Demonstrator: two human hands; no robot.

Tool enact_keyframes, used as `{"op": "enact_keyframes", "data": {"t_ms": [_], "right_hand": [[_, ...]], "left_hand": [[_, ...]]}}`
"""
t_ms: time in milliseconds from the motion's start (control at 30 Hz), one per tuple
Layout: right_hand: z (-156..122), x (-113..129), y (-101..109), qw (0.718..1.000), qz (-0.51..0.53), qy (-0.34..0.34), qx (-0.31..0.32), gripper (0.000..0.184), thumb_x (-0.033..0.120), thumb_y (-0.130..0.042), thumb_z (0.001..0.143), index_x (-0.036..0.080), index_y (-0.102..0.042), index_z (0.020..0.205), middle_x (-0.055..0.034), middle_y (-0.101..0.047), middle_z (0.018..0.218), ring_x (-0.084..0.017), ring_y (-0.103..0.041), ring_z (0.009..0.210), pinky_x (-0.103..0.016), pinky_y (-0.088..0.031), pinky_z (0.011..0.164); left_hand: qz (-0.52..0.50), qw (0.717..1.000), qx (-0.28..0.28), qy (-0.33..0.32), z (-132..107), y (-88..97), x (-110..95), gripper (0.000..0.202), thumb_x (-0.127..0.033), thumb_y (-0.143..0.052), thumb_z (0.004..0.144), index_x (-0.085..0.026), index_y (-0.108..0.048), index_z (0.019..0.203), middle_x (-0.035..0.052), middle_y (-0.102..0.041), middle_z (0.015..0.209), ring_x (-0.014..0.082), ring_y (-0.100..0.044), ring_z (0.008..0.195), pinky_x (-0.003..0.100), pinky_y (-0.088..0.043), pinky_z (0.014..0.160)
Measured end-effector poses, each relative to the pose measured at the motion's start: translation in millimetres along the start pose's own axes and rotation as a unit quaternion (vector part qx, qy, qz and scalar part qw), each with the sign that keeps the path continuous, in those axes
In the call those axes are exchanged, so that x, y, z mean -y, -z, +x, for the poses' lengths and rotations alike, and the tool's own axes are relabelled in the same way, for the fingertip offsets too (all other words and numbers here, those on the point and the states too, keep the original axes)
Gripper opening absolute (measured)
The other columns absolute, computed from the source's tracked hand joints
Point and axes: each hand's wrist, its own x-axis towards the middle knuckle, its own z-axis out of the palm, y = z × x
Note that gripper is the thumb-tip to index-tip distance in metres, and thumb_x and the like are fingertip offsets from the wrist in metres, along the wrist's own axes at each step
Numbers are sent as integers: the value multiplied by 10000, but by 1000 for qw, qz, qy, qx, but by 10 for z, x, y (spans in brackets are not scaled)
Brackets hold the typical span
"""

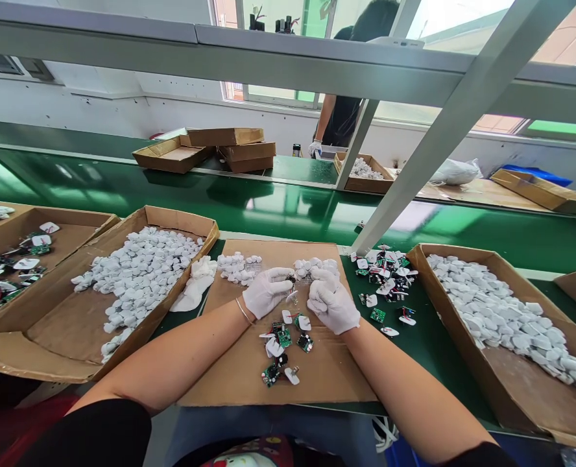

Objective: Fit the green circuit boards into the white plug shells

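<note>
Scanning from the left edge, a shallow cardboard tray point(81, 224) holds circuit boards and a few white covers. Beside it, a larger cardboard box point(54, 327) carries a dense heap of white shells point(139, 269). A spare glove point(195, 285) lies at that box's right corner.

On the central cardboard sheet point(229, 376) both gloved hands work close together at its far half. The left hand point(267, 292) comes in from the left with its fingers curled and its fingertips pinched on a small part point(291, 283), dark, with thin wires hanging below it. The part sits in the narrow gap between the two hands, at the left fingertips and just left of the right knuckles. It is too small to give a long axis.

The right hand point(333, 303) is folded into a loose fist with the fingers turned inward towards the part. Whether it grips anything cannot be told.

A scatter of loose boards point(284, 338) lies just nearer the person than the hands, roughly between the wrists and closer to the left. Small shell piles point(237, 266) lie beyond the hands.

Further right, more boards point(385, 282) are spread on the green mat point(429, 350). A right-hand box point(526, 395) holds more white shells. Across the conveyor point(268, 201), a co-worker's gloved hand point(314, 148) rests at another box.
</note>
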Motion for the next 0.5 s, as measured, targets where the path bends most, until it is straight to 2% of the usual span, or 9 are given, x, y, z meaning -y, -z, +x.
{"op": "enact_keyframes", "data": {"t_ms": [67,133,200,267,333,433,500], "right_hand": [[-4,-8,-11,1000,14,-3,-15,326,407,-814,671,237,-610,859,80,-438,547,-50,-284,418,-208,-243,418],[-4,-2,-20,999,21,5,-29,274,395,-817,669,214,-656,797,42,-507,572,-74,-397,468,-230,-323,445],[0,22,-26,999,26,7,-35,231,373,-809,686,205,-700,803,-11,-603,678,-112,-510,576,-264,-421,523],[1,56,-25,999,25,-12,-41,215,330,-806,693,203,-726,847,-47,-661,812,-133,-568,655,-283,-470,581],[0,83,-16,998,10,-40,-49,252,304,-814,675,202,-730,891,-58,-686,856,-131,-583,620,-275,-466,537],[-2,92,0,997,-19,-51,-62,379,308,-829,629,201,-717,975,-44,-700,750,-108,-528,471,-247,-391,418],[1,84,-1,997,-17,-42,-69,372,293,-835,615,196,-717,955,-40,-703,736,-101,-515,459,-243,-377,411]], "left_hand": [[-13,1000,5,-7,-4,2,0,428,-112,-833,562,-165,-682,959,29,-711,880,113,-637,750,248,-508,720],[-25,1000,1,-11,-2,10,7,444,-83,-831,552,-162,-687,965,30,-714,884,116,-645,761,239,-503,703],[-31,999,-11,-8,0,16,12,429,-69,-834,537,-144,-697,938,33,-714,870,116,-644,743,232,-498,680],[-35,999,-21,-4,-4,15,5,413,-74,-834,539,-137,-705,926,37,-712,867,118,-643,732,234,-497,672],[-40,999,-26,-1,-13,8,-12,403,-88,-834,550,-141,-709,930,41,-709,886,117,-642,727,244,-505,682],[-46,999,-23,5,-26,0,-39,411,-100,-845,540,-143,-711,926,45,-704,902,110,-639,723,245,-514,699],[-45,999,-19,9,-29,1,-46,417,-109,-851,537,-145,-709,928,41,-698,875,102,-631,703,241,-516,694]]}}
